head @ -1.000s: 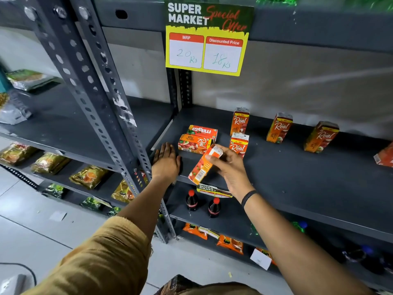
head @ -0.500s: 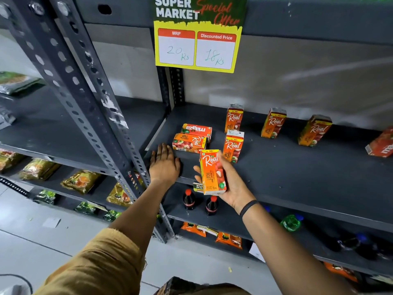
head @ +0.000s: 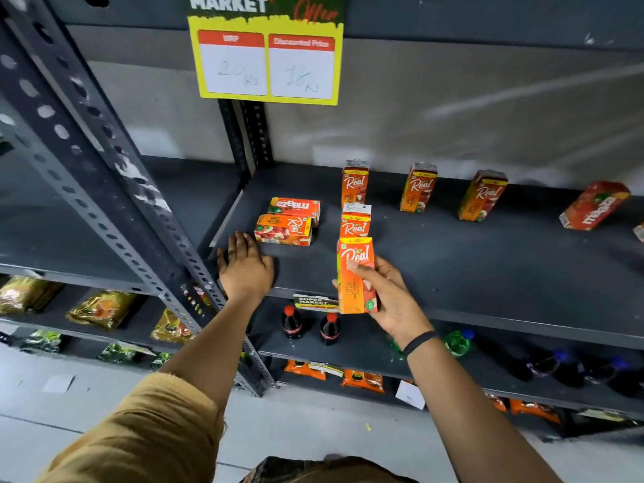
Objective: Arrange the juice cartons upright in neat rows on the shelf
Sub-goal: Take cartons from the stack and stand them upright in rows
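My right hand (head: 392, 298) grips an orange Real juice carton (head: 356, 273), upright at the front edge of the dark shelf (head: 488, 273). Right behind it stands a second Real carton (head: 355, 223), and a third (head: 354, 183) stands further back. Two more upright Real cartons (head: 418, 188) (head: 482, 195) stand along the back. Two cartons lie flat at the left: an apple Real carton (head: 284, 230) and a Maaza carton (head: 295, 206). Another Maaza carton (head: 594, 205) leans at the far right. My left hand (head: 244, 264) rests flat on the shelf's front left corner.
A perforated steel upright (head: 104, 176) stands left of my left hand. A yellow price sign (head: 266, 61) hangs above. Cola bottles (head: 292, 322) and a green bottle (head: 458, 341) sit on the shelf below, snack packets (head: 101, 308) on the left rack.
My right hand has turned the carton from tilted to upright and brought it in line in front of the second Real carton. My left hand has stayed flat on the shelf.
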Tool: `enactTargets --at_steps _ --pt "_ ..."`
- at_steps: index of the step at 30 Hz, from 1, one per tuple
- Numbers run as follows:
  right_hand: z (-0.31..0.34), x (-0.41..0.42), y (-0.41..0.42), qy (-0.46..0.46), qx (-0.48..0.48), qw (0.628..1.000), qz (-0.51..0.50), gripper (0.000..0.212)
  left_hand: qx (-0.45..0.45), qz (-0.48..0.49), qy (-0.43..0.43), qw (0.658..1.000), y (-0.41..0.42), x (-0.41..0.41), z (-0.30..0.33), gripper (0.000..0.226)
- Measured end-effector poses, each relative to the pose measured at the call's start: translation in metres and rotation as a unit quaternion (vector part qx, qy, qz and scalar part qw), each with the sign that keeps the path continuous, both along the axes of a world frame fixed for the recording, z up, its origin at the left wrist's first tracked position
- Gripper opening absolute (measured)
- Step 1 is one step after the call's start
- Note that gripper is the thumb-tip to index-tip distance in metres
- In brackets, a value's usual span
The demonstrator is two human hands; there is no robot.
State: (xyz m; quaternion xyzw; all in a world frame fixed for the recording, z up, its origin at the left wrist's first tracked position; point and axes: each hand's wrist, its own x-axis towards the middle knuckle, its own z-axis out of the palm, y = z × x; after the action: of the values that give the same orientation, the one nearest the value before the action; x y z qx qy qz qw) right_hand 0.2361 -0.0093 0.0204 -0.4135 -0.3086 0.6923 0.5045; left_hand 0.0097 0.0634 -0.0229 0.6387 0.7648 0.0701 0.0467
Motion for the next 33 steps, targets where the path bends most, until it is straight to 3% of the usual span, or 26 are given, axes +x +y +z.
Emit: enactTargets --at_steps 3,9,19,27,29,33 --pt "0.011 0.030 0.007 -0.041 0.026 0.998 -0.038 0.030 0.001 -0.001 0.003 1.000 -0.001 0.001 0.000 0.061" --pt "0.031 0.091 0.041 -0.079 0.088 0.987 -0.109 0.080 0.004 0.000 0.003 1.000 -0.001 0.002 0.000 0.060" --pt "0.018 0.122 0.068 -0.120 0.055 0.990 -0.055 0.073 0.011 0.004 0.008 1.000 0.001 0.001 -0.002 0.059" --pt "0.011 0.121 0.048 -0.163 0.062 0.981 -0.081 0.095 0.017 0.005 -0.001 1.000 0.001 0.001 -0.002 0.059" --pt "0.003 0.118 0.034 -0.180 0.059 0.971 -0.143 0.084 0.018 0.006 -0.003 1.000 0.001 0.001 -0.002 0.059" --pt "-0.007 0.087 0.004 -0.196 0.043 0.911 -0.361 0.032 0.019 0.004 -0.002 1.000 0.001 0.001 -0.002 0.059"
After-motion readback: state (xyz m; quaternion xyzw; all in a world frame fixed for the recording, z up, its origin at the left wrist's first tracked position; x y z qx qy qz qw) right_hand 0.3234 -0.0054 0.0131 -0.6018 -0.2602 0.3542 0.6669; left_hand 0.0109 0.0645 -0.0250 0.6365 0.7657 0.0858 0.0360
